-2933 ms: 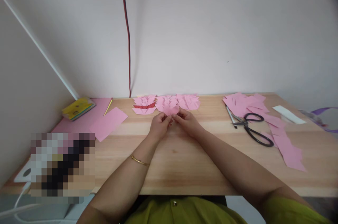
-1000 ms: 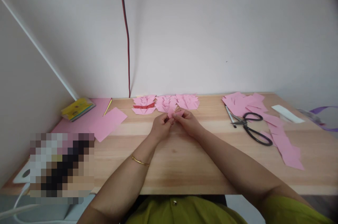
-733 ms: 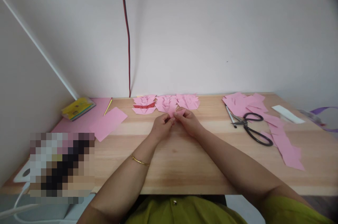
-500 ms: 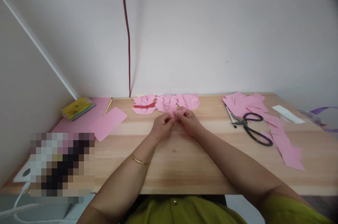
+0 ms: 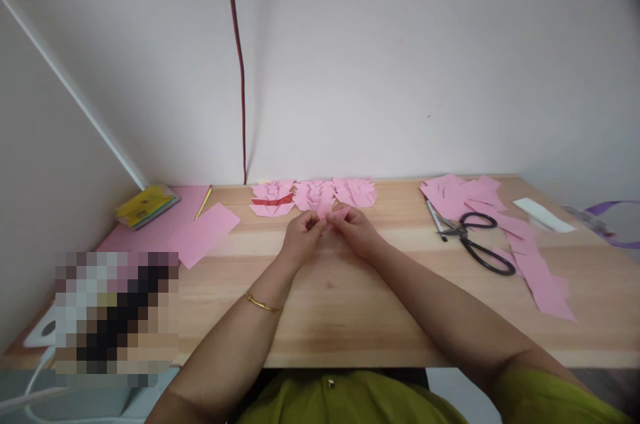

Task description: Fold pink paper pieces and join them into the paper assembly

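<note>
The left hand (image 5: 303, 235) and right hand (image 5: 359, 232) meet fingertip to fingertip, both pinching a small piece of pink paper (image 5: 325, 211) above the worktop (image 5: 330, 304). Thumbs and fingers cover much of the piece, so its folds are hard to make out, and its far end blends into the middle group of folded pink pieces (image 5: 310, 197) just beyond the hands. A red strip (image 5: 284, 200) shows among the folded pieces beyond the left hand.

Well to the right of the hands, black-handled scissors (image 5: 463, 233) partly overlap a pen (image 5: 436, 217) and pink offcuts (image 5: 443, 195); how many offcuts overlap cannot be told. Farther right, a purple strap (image 5: 613, 207) is cut off by the view's edge. Left of the hands, a pixelated patch (image 5: 117, 317) hides whatever lies there, covering part of a large pink sheet (image 5: 145, 237).
</note>
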Available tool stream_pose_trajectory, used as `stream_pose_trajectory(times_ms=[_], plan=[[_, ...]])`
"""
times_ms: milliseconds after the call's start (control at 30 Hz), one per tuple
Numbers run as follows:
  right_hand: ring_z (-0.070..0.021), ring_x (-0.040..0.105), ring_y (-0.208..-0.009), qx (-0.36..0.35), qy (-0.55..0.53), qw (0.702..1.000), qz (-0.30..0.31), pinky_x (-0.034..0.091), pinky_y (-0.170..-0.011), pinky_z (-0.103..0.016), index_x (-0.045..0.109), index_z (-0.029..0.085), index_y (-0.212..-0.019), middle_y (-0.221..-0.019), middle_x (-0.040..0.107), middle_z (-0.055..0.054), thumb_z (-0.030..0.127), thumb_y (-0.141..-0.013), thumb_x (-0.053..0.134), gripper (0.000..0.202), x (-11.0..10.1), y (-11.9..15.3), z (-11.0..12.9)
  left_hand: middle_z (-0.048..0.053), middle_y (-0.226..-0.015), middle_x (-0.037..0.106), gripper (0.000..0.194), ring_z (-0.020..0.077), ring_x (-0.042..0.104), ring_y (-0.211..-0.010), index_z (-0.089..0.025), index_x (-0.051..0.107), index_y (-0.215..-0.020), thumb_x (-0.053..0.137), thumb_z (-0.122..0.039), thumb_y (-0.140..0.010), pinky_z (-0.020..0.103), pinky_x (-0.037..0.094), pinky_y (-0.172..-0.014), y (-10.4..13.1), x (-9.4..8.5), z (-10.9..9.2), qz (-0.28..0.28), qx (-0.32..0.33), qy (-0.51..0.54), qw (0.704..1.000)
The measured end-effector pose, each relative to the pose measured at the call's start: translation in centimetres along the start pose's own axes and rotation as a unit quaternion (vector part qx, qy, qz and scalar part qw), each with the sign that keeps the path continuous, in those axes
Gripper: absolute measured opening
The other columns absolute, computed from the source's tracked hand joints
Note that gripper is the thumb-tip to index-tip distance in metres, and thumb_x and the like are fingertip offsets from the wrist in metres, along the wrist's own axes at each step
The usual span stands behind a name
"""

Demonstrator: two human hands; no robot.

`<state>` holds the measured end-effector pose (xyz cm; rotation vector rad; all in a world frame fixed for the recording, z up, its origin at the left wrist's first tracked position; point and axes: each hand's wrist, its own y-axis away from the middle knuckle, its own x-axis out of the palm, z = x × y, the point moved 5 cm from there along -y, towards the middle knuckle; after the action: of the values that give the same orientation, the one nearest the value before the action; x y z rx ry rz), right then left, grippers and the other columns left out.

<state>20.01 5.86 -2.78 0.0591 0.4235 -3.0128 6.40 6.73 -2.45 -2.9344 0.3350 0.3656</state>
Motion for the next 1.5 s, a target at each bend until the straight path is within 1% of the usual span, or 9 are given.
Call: stream_pose_trajectory(times_ms=[333,500,667,767,900,1000,1233,1367,1500], plan=[[-0.0125,0.046,-0.069,0.008,0.005,1.000,0.001,0.038,-0.068,-0.027,0.053,0.019,-0.065,-0.070,0.048,0.001,0.040,-0.081,0.058,0.027,0.0,-0.1,0.0,-0.002,-0.056,0.052,0.031,0.0099,0.048,-0.052,-0.016,0.054,-0.063,0.049,-0.040,-0.083,0.023,0.037,-0.055,0.0,0.1,0.2,0.009,-0.014,0.078,0.997],[-0.0128,0.047,-0.070,0.013,0.024,1.000,0.013,0.038,-0.069,-0.027,0.054,0.018,-0.067,-0.072,0.050,0.000,0.040,-0.082,0.056,0.027,0.1,0.0,-0.1,-0.003,-0.055,0.052,0.027,0.0099,0.048,-0.054,-0.016,0.055,-0.064,0.053,-0.037,-0.081,0.023,0.038,-0.056,0.1,-0.4,-0.2,-0.019,0.012,0.052,0.998],[-0.0132,0.047,-0.071,0.010,0.015,1.000,0.015,0.039,-0.069,-0.027,0.055,0.019,-0.067,-0.072,0.050,0.000,0.041,-0.082,0.056,0.027,0.1,0.0,-0.2,-0.003,-0.055,0.052,0.028,0.0100,0.048,-0.054,-0.017,0.055,-0.064,0.052,-0.038,-0.082,0.022,0.038,-0.057,0.1,-0.4,-0.3,-0.015,0.006,0.056,0.998],[-0.0126,0.046,-0.068,0.011,-0.004,1.000,0.001,0.038,-0.067,-0.027,0.056,0.019,-0.065,-0.070,0.050,0.000,0.041,-0.082,0.057,0.028,0.0,0.0,-0.3,-0.003,-0.055,0.052,0.025,0.0101,0.048,-0.054,-0.017,0.057,-0.068,0.054,-0.038,-0.080,0.022,0.037,-0.056,0.0,0.0,0.0,0.017,-0.006,0.051,0.999],[-0.0121,0.046,-0.066,0.021,-0.023,0.999,-0.018,0.039,-0.066,-0.026,0.052,0.019,-0.062,-0.068,0.050,0.001,0.042,-0.081,0.057,0.030,0.0,0.0,-0.5,-0.003,-0.057,0.054,0.021,0.0105,0.047,-0.055,-0.016,0.057,-0.065,0.059,-0.035,-0.075,0.022,0.035,-0.055,0.0,0.6,0.6,0.069,-0.008,-0.011,0.998],[-0.0121,0.045,-0.065,0.031,-0.009,0.999,-0.017,0.038,-0.064,-0.026,0.053,0.019,-0.064,-0.066,0.049,0.001,0.043,-0.081,0.056,0.030,0.0,0.0,-0.7,-0.002,-0.059,0.056,0.020,0.0108,0.048,-0.056,-0.016,0.057,-0.064,0.059,-0.033,-0.075,0.023,0.035,-0.055,-0.1,0.5,0.9,0.056,-0.003,-0.021,0.998],[-0.0115,0.043,-0.063,0.040,0.020,0.999,0.022,0.035,-0.062,-0.025,0.054,0.019,-0.075,-0.066,0.047,0.003,0.041,-0.081,0.056,0.023,0.1,0.0,-0.2,-0.003,-0.054,0.055,0.025,0.0086,0.047,-0.050,-0.016,0.053,-0.061,0.063,-0.035,-0.073,0.021,0.035,-0.052,-0.1,0.1,1.0,-0.004,-0.039,0.098,0.994],[-0.0117,0.043,-0.065,0.028,0.034,0.999,0.032,0.036,-0.063,-0.025,0.055,0.019,-0.079,-0.070,0.048,0.002,0.041,-0.081,0.055,0.022,0.2,0.1,0.3,-0.002,-0.055,0.056,0.025,0.0088,0.048,-0.051,-0.016,0.054,-0.062,0.064,-0.036,-0.073,0.021,0.036,-0.052,-0.1,0.2,1.0,-0.001,-0.034,0.109,0.993],[-0.0122,0.044,-0.066,0.011,0.054,0.998,0.034,0.036,-0.065,-0.026,0.053,0.019,-0.073,-0.068,0.048,0.003,0.043,-0.084,0.050,0.026,0.2,0.1,0.4,-0.003,-0.055,0.055,0.024,0.0089,0.048,-0.052,-0.016,0.053,-0.061,0.063,-0.035,-0.073,0.022,0.038,-0.054,-0.2,0.1,0.8,-0.002,-0.027,0.111,0.993]])
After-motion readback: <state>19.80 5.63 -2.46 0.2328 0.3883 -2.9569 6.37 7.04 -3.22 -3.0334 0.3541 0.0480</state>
